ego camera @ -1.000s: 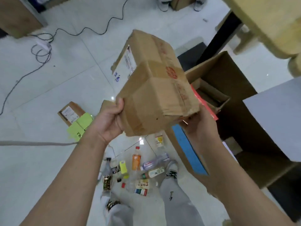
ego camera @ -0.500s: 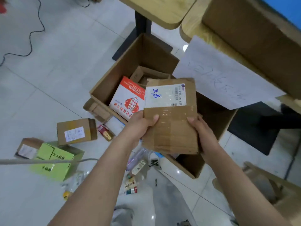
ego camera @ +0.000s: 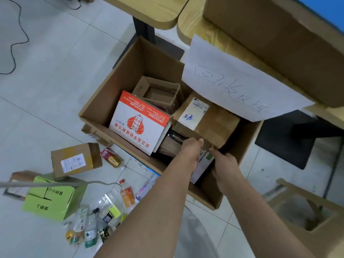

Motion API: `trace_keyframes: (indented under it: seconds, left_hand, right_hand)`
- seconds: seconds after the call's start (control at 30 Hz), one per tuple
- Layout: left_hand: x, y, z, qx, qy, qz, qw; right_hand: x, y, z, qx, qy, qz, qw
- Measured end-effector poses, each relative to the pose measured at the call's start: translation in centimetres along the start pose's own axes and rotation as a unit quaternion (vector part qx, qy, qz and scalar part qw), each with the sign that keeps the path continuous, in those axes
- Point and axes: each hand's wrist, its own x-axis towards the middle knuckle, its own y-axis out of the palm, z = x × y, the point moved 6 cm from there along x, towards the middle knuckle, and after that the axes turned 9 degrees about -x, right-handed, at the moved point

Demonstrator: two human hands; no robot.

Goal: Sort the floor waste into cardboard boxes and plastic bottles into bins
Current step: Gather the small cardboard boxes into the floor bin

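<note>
A brown cardboard box with a white shipping label lies tilted inside the large open cardboard bin, on top of other boxes. My left hand and my right hand both grip its near edge, inside the bin. Beside it in the bin are a red-and-white carton and a small open brown box. On the floor to the left lie another labelled brown box, a green box and several plastic bottles.
A white handwritten paper sign hangs from the wooden table over the bin's far right corner. A small red packet lies by the bin. A wooden stool stands at the right. A black cable runs across the tiles.
Both hands carried the labelled brown box from chest height over to the bin and lowered it in; it now rests on the other boxes there.
</note>
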Motion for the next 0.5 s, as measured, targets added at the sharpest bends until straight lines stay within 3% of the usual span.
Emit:
trace_keyframes:
  seconds: [0.13,0.37,0.5]
  left_hand:
    - [0.2,-1.7,0.0,0.001,0.014,0.019,1.000]
    - [-0.4,-5.9,-1.4,-0.045,0.067,0.027,0.996]
    - [-1.8,-8.9,-2.7,-0.076,0.111,0.034,0.990]
  right_hand:
    - [0.4,2.6,0.4,-0.008,-0.025,0.047,0.999]
    - [-0.9,6.4,1.6,-0.055,-0.072,0.027,0.996]
    - [-3.3,9.0,2.5,-0.088,-0.145,0.040,0.985]
